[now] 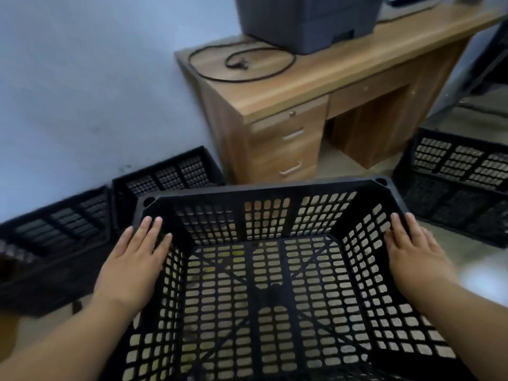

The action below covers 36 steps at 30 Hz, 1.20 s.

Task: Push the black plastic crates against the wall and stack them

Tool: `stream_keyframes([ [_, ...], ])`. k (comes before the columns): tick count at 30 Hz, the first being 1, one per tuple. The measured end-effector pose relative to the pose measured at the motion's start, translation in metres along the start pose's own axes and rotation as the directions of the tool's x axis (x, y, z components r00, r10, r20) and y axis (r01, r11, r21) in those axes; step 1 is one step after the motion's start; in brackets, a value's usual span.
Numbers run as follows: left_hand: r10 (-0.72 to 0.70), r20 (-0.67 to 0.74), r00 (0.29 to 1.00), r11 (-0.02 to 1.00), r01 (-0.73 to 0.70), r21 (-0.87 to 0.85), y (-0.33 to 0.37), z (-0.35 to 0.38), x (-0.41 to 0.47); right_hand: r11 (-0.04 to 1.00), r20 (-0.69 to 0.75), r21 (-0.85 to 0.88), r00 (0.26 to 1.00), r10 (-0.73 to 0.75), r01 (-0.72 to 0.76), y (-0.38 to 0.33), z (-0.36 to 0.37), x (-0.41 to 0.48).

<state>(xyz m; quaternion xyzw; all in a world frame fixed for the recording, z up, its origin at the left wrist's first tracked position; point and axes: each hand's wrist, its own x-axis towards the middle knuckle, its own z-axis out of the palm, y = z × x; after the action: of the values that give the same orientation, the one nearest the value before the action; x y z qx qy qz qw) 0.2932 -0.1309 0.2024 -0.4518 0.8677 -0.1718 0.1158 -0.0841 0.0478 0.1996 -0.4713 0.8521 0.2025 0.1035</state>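
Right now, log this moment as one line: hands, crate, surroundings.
crate: empty | left hand: flat on its left rim | right hand: flat on its right rim | two crates: by wall | fourth crate: near desk

Prob. an office: wooden desk w/ drawers, printer on top.

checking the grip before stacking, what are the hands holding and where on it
The black plastic crate: left hand flat on its left side rim, right hand flat on its right side rim, fingers straight, not curled round it.
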Motion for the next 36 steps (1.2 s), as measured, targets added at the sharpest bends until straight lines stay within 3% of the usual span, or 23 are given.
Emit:
stream_keyframes([
  [2, -0.068, 0.009, 0.998, 0.998, 0.068, -0.017, -0.055, 0.015, -0.038, 0.996, -0.04, -0.023, 0.996, -0.083, 0.082, -0.054, -0.022, -0.008],
  [5, -0.133, -0.084, 0.988, 0.99, 0.136, 0.031, -0.137, 0.043, -0.093, 0.975, -0.094, -0.073, 0.971, -0.218, 0.212, -0.136, -0.053, -0.02],
  [8, -0.186, 0.083, 0.979, 0.982, 0.184, 0.034, -0.205, 0.063, -0.14, 0.94, -0.122, -0.115, 0.935, -0.333, 0.32, -0.213, -0.08, -0.024],
  [13, -0.355, 0.156, 0.922, 0.935, 0.348, 0.074, -0.291, 0.095, -0.17, 0.882, -0.128, -0.157, 0.877, -0.463, 0.443, -0.323, -0.115, -0.012],
  [19, -0.412, 0.298, 0.861, 0.911, 0.398, 0.11, -0.389, 0.145, -0.136, 0.842, -0.087, -0.152, 0.842, -0.533, 0.518, -0.448, -0.147, 0.044],
  [31, -0.532, 0.273, 0.801, 0.847, 0.501, 0.179, -0.6, 0.239, -0.031, 0.835, -0.125, -0.195, 0.832, -0.541, 0.514, -0.668, -0.238, 0.151],
  [36, -0.502, 0.259, 0.825, 0.864, 0.469, 0.183, -0.686, 0.286, 0.027, 0.845, -0.153, -0.192, 0.835, -0.528, 0.499, -0.75, -0.278, 0.194],
])
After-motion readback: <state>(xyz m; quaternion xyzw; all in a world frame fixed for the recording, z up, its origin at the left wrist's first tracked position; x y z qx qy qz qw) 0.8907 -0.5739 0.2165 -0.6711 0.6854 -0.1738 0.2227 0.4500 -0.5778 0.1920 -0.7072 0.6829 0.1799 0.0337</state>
